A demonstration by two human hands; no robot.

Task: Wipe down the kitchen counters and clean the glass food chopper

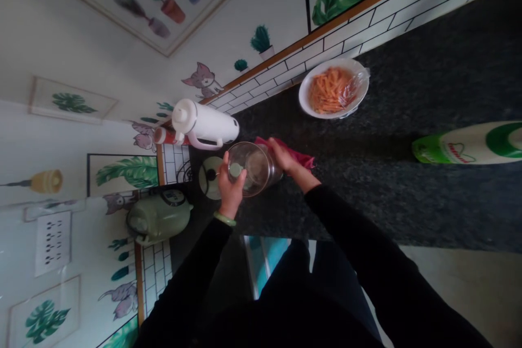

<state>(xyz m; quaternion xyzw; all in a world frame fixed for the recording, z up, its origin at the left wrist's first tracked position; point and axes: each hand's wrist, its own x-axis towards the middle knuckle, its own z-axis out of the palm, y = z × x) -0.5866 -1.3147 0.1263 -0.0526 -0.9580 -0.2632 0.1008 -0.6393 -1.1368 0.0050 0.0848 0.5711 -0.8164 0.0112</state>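
Note:
A clear glass jug [258,169] with a round rim is between my hands over the dark counter. My left hand [231,185] is closed on its left edge, thumb and fingers around a pale green knob-like part [235,169]. Against the jug's right side, my right hand [283,157] grips a red cloth [299,156], which is bunched under and behind the fingers. Just left of the jug lies a round pale green base [209,176] with a black centre, partly hidden by my left hand.
A white thermos jug [212,125] and a red-capped container [165,136] stand at the wall. Nearby sits a green appliance [161,216]. A white bowl of orange shreds [334,89], partly under film, is at the back; a green-and-white bottle [468,144] lies right on the counter [367,201].

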